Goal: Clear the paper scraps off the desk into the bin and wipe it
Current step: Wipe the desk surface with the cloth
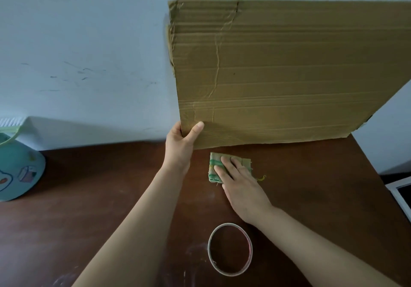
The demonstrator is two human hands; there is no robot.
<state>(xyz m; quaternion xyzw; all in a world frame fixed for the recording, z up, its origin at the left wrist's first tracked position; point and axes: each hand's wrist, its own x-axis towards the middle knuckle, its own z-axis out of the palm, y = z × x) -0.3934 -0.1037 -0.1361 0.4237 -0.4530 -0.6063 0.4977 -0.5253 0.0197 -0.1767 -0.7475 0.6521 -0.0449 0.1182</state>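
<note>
My left hand (181, 145) grips the lower left corner of a large brown cardboard sheet (278, 70), holding it tilted up off the dark brown desk (100, 197) against the pale wall. My right hand (240, 184) lies flat, fingers spread, pressing a small folded tan cloth with green stripes (214, 168) onto the desk just below the sheet's lower edge. No paper scraps show on the desk, and no bin is clearly in view.
A tape ring (230, 249) lies flat near the front of the desk, by my right forearm. A light blue container with stickers (17, 171) stands at the left edge. A white-framed object (400, 195) sits beyond the desk's right edge. White smudges mark the front desk surface.
</note>
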